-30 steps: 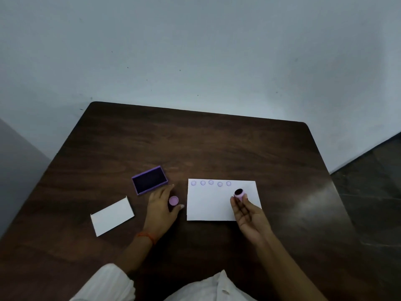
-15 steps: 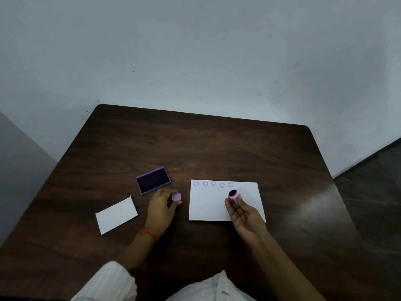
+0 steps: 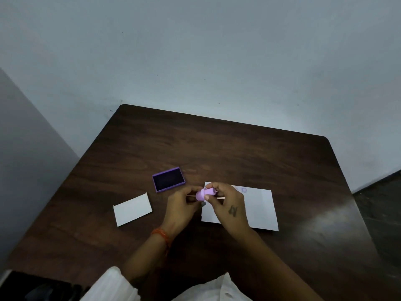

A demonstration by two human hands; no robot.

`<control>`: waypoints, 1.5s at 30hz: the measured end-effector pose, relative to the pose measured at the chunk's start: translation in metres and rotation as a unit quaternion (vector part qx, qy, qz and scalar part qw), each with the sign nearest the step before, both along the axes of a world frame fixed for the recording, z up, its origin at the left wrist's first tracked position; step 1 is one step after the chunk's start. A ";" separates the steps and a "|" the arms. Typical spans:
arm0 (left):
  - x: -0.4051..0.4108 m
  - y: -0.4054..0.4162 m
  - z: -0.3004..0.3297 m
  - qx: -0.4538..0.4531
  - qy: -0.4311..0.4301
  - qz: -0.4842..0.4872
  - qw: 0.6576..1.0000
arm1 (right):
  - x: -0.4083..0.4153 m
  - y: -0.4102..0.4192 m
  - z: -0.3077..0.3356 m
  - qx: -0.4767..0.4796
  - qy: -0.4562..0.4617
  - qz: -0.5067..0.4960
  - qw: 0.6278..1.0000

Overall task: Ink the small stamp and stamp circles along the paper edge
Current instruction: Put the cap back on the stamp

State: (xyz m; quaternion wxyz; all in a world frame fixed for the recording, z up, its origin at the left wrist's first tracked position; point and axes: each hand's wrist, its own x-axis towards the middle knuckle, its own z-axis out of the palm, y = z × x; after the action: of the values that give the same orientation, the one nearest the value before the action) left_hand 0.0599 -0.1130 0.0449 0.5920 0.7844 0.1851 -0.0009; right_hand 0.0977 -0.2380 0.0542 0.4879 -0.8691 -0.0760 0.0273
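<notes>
Both hands meet above the near-left corner of the paper [image 3: 258,205]: our left hand [image 3: 180,208] and right hand [image 3: 227,205] each close their grip on the small stamp [image 3: 204,193]. Ink pad [image 3: 168,179] lies at 10 o'clock on the tabletop [image 3: 238,153]. No legible writing appears.

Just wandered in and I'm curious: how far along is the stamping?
Some purple circles already sit along the far edge of the paper; the hands hide the rest. Now both the left hand and right hand hold the small stamp above the paper. The open ink pad waits for re-inking.
</notes>
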 end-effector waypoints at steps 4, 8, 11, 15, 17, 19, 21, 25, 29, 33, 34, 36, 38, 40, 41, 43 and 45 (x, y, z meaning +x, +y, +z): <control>-0.004 0.003 0.002 -0.031 0.000 0.000 1.000 | -0.003 0.005 -0.005 -0.053 -0.028 0.013 0.998; -0.008 0.004 0.002 -0.045 0.009 0.002 0.999 | -0.004 0.010 -0.008 -0.060 -0.010 0.028 0.998; -0.010 0.005 0.002 -0.037 0.006 0.005 0.999 | -0.003 0.007 -0.008 -0.051 0.021 0.033 0.998; -0.010 0.007 0.004 -0.028 0.003 0.006 1.000 | -0.003 0.005 -0.003 0.004 0.018 0.052 0.998; -0.011 0.008 0.003 -0.028 -0.002 0.004 1.000 | -0.003 0.004 -0.001 0.021 0.023 0.066 0.997; -0.011 0.009 0.003 -0.025 -0.004 -0.002 1.000 | 0.000 0.003 0.000 0.035 0.036 0.085 0.995; -0.010 0.011 0.002 -0.018 -0.002 -0.006 1.000 | 0.003 0.002 -0.001 0.040 0.050 0.100 0.993; -0.010 0.013 0.003 -0.013 -0.011 -0.016 1.000 | 0.008 0.000 -0.003 0.029 0.064 0.115 0.991; -0.011 0.014 0.003 -0.024 -0.018 -0.021 0.999 | 0.009 0.000 -0.003 0.034 0.076 0.113 0.990; -0.010 0.016 0.002 -0.026 -0.017 -0.016 0.999 | 0.009 -0.002 -0.008 0.026 0.123 0.091 0.988; -0.010 0.017 0.002 -0.026 -0.020 -0.017 0.999 | 0.009 -0.002 -0.009 0.011 0.123 0.085 0.989; -0.009 0.017 0.002 -0.024 -0.019 -0.019 0.999 | 0.011 -0.003 -0.010 0.005 0.125 0.078 0.989; -0.008 0.018 0.001 -0.012 -0.016 -0.018 1.000 | 0.012 -0.005 -0.008 0.046 0.134 0.081 0.987; -0.008 0.018 0.000 0.001 -0.017 -0.018 1.000 | 0.013 -0.007 -0.006 0.064 0.126 0.094 0.986; -0.008 0.018 0.000 0.001 -0.019 -0.019 1.000 | 0.014 -0.008 -0.006 0.064 0.118 0.098 0.986; -0.007 0.019 0.000 -0.003 -0.023 -0.022 1.000 | 0.015 -0.007 -0.007 0.060 0.115 0.092 0.987; -0.007 0.020 -0.001 -0.004 -0.021 -0.018 1.000 | 0.015 -0.005 -0.007 0.054 0.126 0.079 0.987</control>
State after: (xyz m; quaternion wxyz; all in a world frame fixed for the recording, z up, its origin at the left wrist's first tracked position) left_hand 0.0533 -0.0933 0.0441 0.5989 0.7849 0.1588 0.0044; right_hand 0.1126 -0.2433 0.0470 0.5362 -0.8225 -0.0835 0.1704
